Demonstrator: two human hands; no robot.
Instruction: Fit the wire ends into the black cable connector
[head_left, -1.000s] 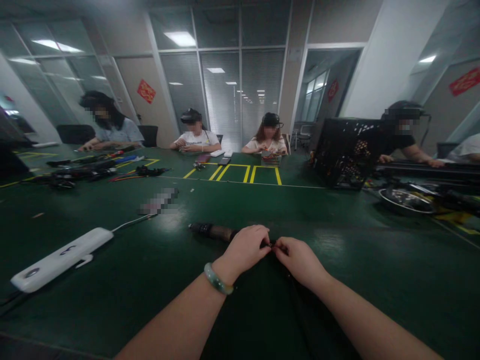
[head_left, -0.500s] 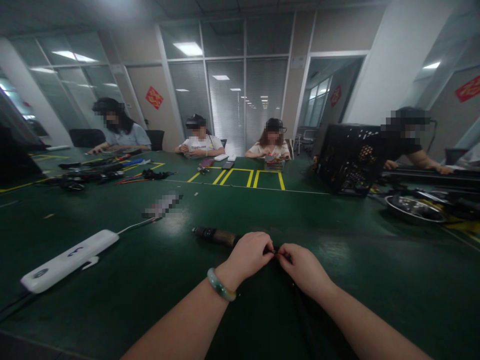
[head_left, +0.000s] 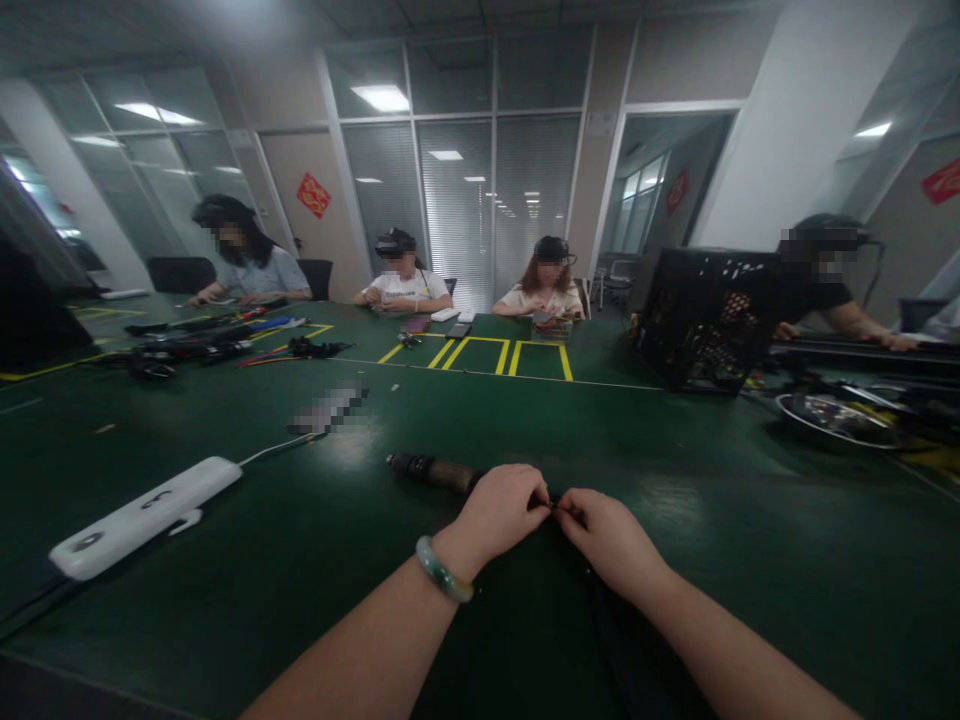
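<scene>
My left hand (head_left: 499, 512) and my right hand (head_left: 607, 535) meet over the green table (head_left: 787, 560), fingertips pinched together on a small dark part (head_left: 553, 506) that is too small to name. Dark cables (head_left: 607, 630) trail from the hands toward me. A dark cylindrical tool (head_left: 435, 470) lies on the table just behind my left hand, its near end hidden by that hand. A green bangle (head_left: 444, 570) sits on my left wrist.
A white power strip (head_left: 142, 517) lies at the left with its cord. A black perforated crate (head_left: 709, 318) and a round metal dish (head_left: 836, 418) stand at the right. Several people sit along the far side and the right, with tools (head_left: 187, 345) at far left.
My hands stay pinched together on the small part. The view has shifted slightly, so the table's things sit a little lower and further right in the picture.
</scene>
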